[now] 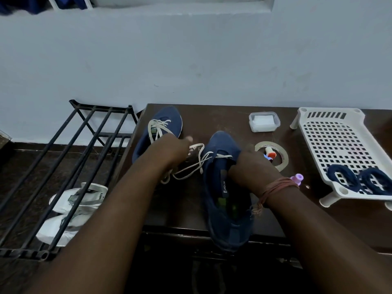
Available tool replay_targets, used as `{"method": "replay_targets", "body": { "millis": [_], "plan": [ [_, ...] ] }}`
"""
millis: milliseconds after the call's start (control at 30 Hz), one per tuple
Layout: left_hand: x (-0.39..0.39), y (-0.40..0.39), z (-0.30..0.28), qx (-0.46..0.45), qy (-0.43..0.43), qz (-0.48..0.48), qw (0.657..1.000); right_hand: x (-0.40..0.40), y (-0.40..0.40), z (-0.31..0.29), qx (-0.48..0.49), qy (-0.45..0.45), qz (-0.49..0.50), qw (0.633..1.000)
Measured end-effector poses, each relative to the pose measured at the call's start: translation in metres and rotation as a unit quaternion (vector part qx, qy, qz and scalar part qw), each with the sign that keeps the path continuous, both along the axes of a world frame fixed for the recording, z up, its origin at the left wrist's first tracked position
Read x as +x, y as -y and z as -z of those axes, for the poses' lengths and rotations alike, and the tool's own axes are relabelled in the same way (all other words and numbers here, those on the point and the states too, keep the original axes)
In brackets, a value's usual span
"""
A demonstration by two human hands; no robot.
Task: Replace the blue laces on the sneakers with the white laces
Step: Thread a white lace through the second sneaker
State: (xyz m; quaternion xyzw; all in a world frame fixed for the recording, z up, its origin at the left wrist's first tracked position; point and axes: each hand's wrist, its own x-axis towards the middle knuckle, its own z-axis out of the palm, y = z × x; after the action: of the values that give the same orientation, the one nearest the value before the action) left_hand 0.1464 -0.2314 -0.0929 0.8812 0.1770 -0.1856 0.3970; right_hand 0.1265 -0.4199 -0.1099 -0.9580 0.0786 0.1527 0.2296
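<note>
Sneakers are the subject here, two dark blue ones on a dark brown table (297,213) in the lower middle of the frame. The far sneaker (158,132), left of centre, already carries a white lace that looks threaded through its eyelets, with loose ends. The near sneaker (224,187), at the centre, has a white lace (197,164) crossing only its front eyelets; the long ends trail out to the left over the table, so this lacing seems to be in progress.

The left hand (171,149) reaches between the two sneakers and appears to pinch a white lace end, though the fingers are blurred. The right hand (252,164) rests at the right side of the near sneaker's opening, fingers curled; it probably holds the upper or a lace there, but the picture does not show clearly what.

Two coiled blue laces (358,180) lie on a white perforated rack (339,141) at the right edge, so removal of the blue laces looks finished for both sneakers. What seems to remain is threading the upper eyelets of the near sneaker and perhaps tying both.

Behind the right hand lies a tape roll (282,155), and a small clear box (264,122) stands above it.
</note>
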Motion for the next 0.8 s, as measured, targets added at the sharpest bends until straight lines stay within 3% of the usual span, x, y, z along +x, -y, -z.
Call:
{"method": "replay_targets", "body": {
  "millis": [100, 200, 300, 434, 700, 801],
  "plan": [
    [-0.004, 0.012, 0.004, 0.126, 0.011, 0.114, 0.985, 0.001, -0.001, 0.004, 0.004, 0.005, -0.001, 1.000],
    [-0.008, 0.025, 0.016, 0.184, 0.061, 0.121, 0.974, 0.002, -0.002, 0.009, -0.001, 0.020, -0.001, 1.000],
    [-0.006, 0.027, 0.036, 0.145, 0.067, 0.056, 0.986, 0.002, -0.004, 0.011, -0.004, 0.029, 0.000, 1.000],
    [-0.003, 0.032, 0.042, 0.104, 0.075, 0.049, 0.991, 0.002, -0.003, 0.011, 0.002, 0.020, -0.001, 1.000],
    [0.000, 0.026, 0.028, 0.142, 0.134, 0.072, 0.978, 0.002, -0.001, 0.007, 0.014, 0.002, 0.004, 1.000],
    [0.003, 0.028, 0.012, 0.019, 0.200, -0.016, 0.979, 0.003, 0.000, 0.006, 0.011, 0.002, -0.003, 1.000]
  ]
}}
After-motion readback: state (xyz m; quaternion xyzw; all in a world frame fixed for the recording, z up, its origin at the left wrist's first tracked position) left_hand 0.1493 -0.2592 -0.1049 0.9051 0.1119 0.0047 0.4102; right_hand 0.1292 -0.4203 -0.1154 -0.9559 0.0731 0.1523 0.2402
